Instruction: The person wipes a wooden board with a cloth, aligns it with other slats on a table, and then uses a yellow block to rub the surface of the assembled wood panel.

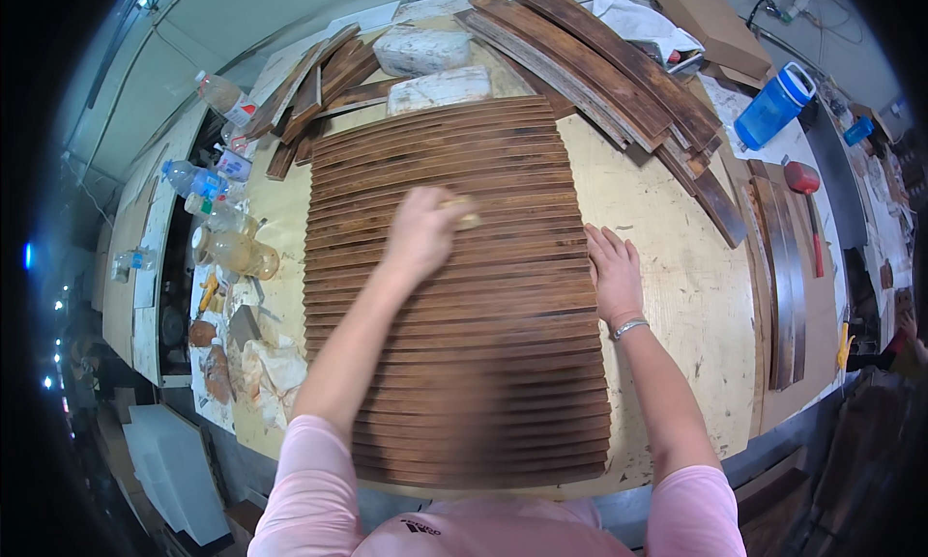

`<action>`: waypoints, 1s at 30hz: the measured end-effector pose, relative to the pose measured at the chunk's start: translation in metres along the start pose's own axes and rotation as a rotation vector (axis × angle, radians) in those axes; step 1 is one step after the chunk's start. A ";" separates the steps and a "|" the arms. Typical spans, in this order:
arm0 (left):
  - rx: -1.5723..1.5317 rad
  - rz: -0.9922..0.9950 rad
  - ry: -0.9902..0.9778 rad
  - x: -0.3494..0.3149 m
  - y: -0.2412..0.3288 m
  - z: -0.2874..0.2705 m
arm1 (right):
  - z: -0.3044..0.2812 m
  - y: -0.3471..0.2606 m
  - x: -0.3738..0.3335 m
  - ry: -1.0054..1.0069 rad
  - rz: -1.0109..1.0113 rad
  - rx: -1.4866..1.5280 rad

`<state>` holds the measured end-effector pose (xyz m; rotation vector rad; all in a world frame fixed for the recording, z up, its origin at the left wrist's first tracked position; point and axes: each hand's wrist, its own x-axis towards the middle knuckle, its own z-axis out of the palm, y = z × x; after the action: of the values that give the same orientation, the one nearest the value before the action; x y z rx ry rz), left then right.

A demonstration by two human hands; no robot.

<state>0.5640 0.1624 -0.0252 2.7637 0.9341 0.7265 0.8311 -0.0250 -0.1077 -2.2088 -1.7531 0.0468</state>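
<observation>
A large panel of dark brown wood point(454, 296), ridged by many strips running crosswise, lies flat before me. Over its upper middle, my left hand point(421, 230) is closed on a small yellowish pad point(468, 212), pressed to the ridges; whether it is sponge or folded cloth I cannot make out. Flat beside the panel's right edge rests my right hand point(617, 275), its fingers stretched out and their tips touching that edge. A silvery bracelet point(630, 327) circles my right wrist.
Loose brown boards point(599, 64) are piled at the far right, others point(324, 79) at the far left. Two whitish blocks point(440, 90) stand behind the panel. Bottles and jars point(237, 253) line the left side. A blue bottle point(773, 108) and red mallet point(802, 178) are at the right.
</observation>
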 end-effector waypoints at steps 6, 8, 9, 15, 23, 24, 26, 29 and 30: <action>-0.239 0.174 0.001 0.090 0.090 0.090 | -0.002 0.000 0.000 0.006 -0.010 0.035; -0.253 0.163 0.049 0.094 0.097 0.086 | 0.000 0.001 0.000 0.019 -0.017 0.036; -0.257 0.158 0.071 0.094 0.099 0.081 | 0.000 0.003 0.000 0.023 -0.013 0.041; -0.010 0.007 0.145 0.080 0.080 0.066 | 0.000 0.002 0.000 0.023 -0.010 0.042; 0.129 -0.180 0.109 0.053 0.080 0.070 | 0.001 0.003 -0.001 0.001 0.007 0.032; 0.170 -0.259 0.136 0.044 0.063 0.062 | 0.001 0.002 -0.002 -0.006 0.005 0.032; 0.155 -0.451 0.188 0.025 0.043 0.034 | 0.000 0.001 -0.002 -0.015 0.005 0.034; 0.078 -0.537 0.285 0.029 0.054 0.026 | 0.001 0.001 0.000 -0.007 0.000 0.025; 0.072 -0.430 0.302 0.033 0.067 0.034 | 0.002 0.000 0.001 -0.009 0.002 0.039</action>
<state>0.6394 0.1297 -0.0233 2.4106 1.5734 1.0562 0.8308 -0.0238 -0.1091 -2.1858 -1.7403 0.0902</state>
